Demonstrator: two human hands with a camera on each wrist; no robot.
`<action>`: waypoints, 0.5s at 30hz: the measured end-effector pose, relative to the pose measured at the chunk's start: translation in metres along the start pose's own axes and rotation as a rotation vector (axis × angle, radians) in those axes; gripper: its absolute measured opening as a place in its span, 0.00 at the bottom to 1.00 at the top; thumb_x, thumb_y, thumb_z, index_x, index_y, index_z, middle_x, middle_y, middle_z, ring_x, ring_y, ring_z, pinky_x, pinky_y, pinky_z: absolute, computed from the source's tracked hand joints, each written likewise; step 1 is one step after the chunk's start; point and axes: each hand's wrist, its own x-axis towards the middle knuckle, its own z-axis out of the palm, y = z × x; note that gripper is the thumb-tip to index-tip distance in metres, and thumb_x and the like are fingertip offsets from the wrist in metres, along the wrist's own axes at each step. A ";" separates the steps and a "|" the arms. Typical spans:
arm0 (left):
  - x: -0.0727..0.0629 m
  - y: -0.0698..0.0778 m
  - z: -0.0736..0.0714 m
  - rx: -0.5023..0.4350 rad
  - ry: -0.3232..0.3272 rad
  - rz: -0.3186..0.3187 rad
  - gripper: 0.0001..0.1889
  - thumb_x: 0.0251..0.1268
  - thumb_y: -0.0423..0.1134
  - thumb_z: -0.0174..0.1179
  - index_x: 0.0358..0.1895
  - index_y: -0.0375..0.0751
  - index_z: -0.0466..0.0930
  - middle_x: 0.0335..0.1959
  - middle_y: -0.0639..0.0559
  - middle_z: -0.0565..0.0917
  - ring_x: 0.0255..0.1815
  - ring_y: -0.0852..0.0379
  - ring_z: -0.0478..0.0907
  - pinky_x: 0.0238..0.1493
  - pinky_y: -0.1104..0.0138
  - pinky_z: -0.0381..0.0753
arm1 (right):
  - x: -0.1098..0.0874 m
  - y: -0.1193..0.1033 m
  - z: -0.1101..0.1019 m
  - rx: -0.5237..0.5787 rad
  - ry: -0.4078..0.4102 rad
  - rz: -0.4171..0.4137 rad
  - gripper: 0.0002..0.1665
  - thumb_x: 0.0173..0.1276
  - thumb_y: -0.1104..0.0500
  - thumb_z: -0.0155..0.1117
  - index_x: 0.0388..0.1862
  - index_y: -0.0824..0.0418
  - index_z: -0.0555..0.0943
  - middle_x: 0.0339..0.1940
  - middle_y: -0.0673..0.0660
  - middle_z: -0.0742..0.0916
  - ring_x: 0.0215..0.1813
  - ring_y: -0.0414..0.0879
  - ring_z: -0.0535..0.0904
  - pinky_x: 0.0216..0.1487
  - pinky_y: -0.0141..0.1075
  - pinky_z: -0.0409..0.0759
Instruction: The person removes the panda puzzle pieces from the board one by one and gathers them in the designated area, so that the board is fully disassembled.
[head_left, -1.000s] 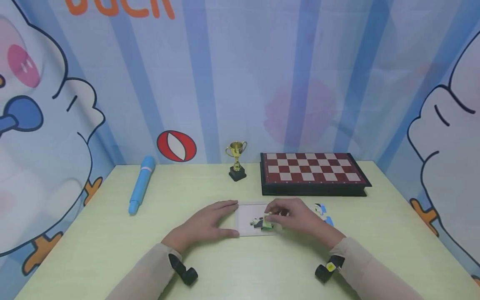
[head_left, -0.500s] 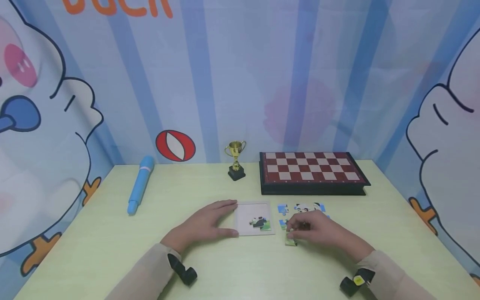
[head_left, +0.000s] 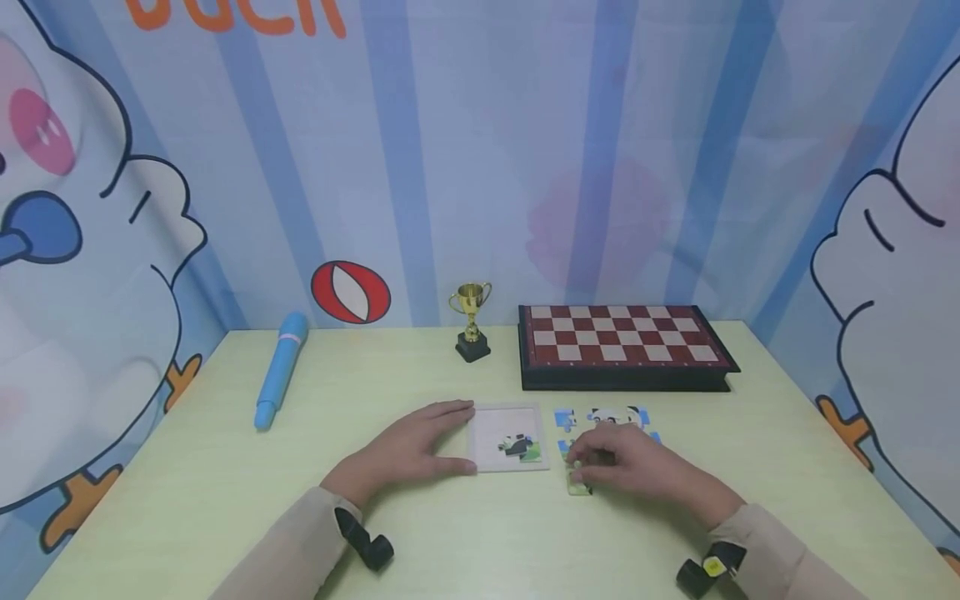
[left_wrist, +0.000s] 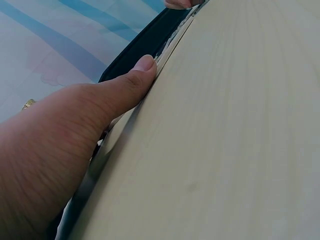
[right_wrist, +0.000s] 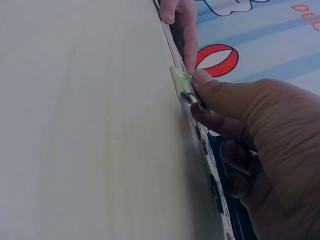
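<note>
My left hand [head_left: 408,450] lies at the left side of a square white puzzle tray [head_left: 491,421], thumb and fingers straight along its edge. In the tray's lower right part sit joined puzzle pieces [head_left: 520,448] in black, white and green. To the right of the tray, my right hand [head_left: 626,462] pinches a green puzzle piece [head_left: 579,487] between thumb and index finger. The right wrist view has this piece [right_wrist: 181,84] tilted at the fingertips. Loose blue and white puzzle pieces [head_left: 615,414] lie just beyond the right hand, which partly covers them.
A folding chessboard box [head_left: 626,350] stands at the back right of the table. Left of it is a small gold trophy cup [head_left: 472,323]. A blue toy microphone [head_left: 282,371] lies at the far left. Behind the table hangs a printed cloth [head_left: 480,150].
My right hand has moved right, from over the tray to beside the loose pieces, with a green piece at its fingertips. Over the last half second it barely shifts. The left hand stays put.
</note>
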 end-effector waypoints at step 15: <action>0.001 -0.002 0.001 0.008 -0.012 -0.012 0.49 0.56 0.79 0.53 0.79 0.58 0.60 0.79 0.64 0.59 0.79 0.57 0.55 0.76 0.54 0.59 | 0.002 0.001 0.003 -0.082 0.019 -0.033 0.11 0.67 0.43 0.71 0.45 0.42 0.86 0.43 0.36 0.85 0.43 0.38 0.75 0.47 0.36 0.79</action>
